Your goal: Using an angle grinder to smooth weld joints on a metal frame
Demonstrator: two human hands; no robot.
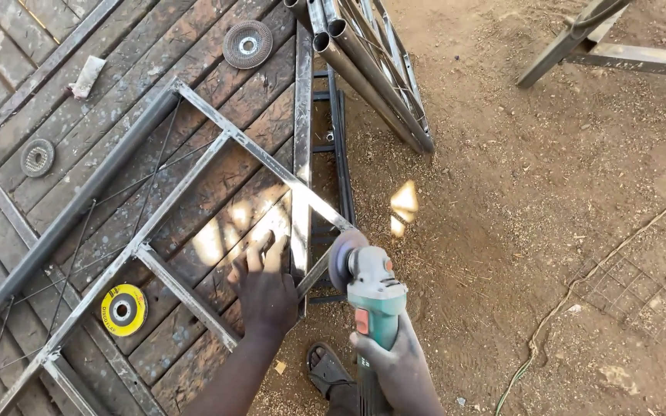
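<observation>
I see the steel frame (217, 150) lying flat on the metal work table (32, 46), its near corner overhanging the table edge above the dirt. The grinding disc (342, 258) of the teal angle grinder (375, 296) sits right against that corner joint, tilted edge-on to the bar. My right hand (395, 362) is wrapped fully around the grinder body, fingers closed on it. My left hand (265, 289) lies flat on the table just inside the frame's corner, fingers spread and pressing down beside the bar.

To do this well, I judge the disc should meet the weld at a shallow angle with light, even pressure, and the left hand should stay well clear of the disc.

A yellow cutting disc (123, 310) lies on the table to the left; two grey discs (247, 44) rest farther up. Steel pipes (371, 73) lean nearby, and a sandalled foot (325, 370) stands below.
</observation>
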